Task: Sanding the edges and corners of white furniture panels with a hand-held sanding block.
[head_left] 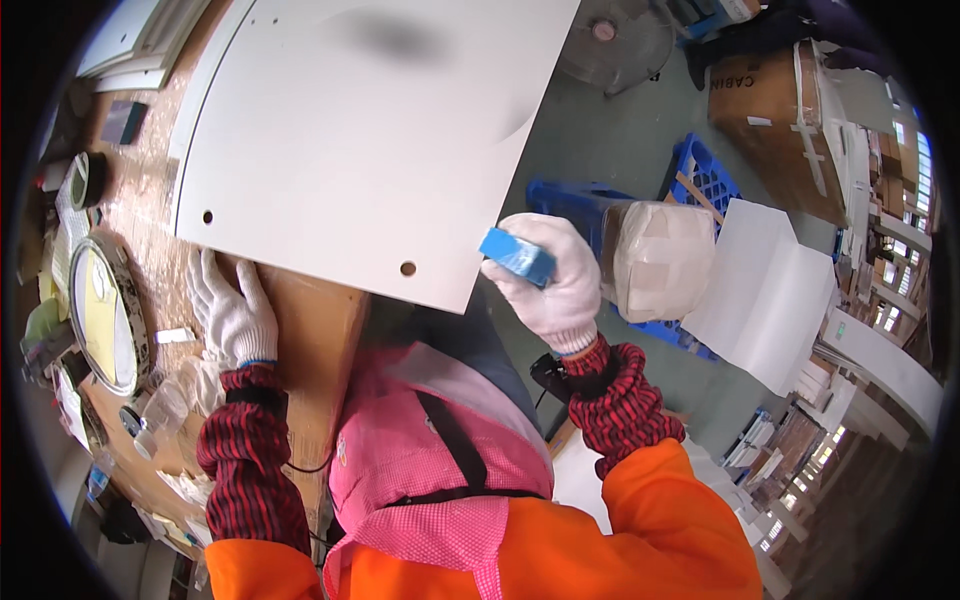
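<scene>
A large white panel (340, 150) with small round holes near its near edge lies on the workbench and juts past the bench's right side. In a white knit glove, my right hand (555, 275) grips a small blue block (517, 256) just beside the panel's right edge. My left hand (232, 310), gloved the same way, lies with its fingers stretched out at the panel's near left corner. Its fingertips reach the edge; whether they press on the panel or on the bench I cannot tell.
On the workbench (310, 320) at left sit a round tin (108, 310), a tape roll (88, 180), a dark block (123, 122) and a clear bottle (165, 408). Right of it, the floor holds a wrapped bundle (660, 260), blue pallet (705, 170), cardboard box (770, 130) and fan (615, 45).
</scene>
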`<state>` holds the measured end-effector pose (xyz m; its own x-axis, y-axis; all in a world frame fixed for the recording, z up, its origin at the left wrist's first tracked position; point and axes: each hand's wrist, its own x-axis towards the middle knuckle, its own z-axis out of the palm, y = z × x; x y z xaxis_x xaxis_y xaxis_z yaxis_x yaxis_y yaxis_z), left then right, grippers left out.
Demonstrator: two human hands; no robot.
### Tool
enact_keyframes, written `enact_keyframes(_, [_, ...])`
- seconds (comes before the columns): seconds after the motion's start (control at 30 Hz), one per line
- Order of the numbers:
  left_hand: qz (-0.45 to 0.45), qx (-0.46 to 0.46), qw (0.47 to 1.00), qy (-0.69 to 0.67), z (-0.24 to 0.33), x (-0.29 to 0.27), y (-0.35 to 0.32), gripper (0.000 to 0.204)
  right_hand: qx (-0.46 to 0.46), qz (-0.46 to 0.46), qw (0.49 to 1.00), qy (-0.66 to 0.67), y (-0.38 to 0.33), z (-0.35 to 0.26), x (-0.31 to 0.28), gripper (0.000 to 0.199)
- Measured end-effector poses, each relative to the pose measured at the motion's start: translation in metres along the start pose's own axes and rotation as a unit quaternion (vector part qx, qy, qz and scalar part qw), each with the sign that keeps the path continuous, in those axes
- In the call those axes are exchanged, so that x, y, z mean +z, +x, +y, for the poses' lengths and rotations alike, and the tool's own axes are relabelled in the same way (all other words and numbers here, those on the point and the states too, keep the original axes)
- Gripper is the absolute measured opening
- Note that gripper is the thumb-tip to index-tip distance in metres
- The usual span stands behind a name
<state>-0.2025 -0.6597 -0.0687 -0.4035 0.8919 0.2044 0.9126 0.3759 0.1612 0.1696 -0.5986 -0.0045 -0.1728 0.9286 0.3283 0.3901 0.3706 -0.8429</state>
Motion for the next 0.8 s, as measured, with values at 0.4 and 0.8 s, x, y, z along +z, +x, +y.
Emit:
enact_keyframes(0.4, [-0.012, -0.020, 0.999, -0.023, 0.009, -0.008, 0.004, 0.051, 0.069, 0.129, 0.988, -0.048, 0.126, 0.073, -0.013, 0.032])
enact_keyframes(0.8, [-0.118, -0.049, 0.985, 0.115, -0.003, -0.003, -0.005, 0.063, 0.030, 0.114, 0.993, -0.016, 0.304, 0.176, -0.075, 0.029])
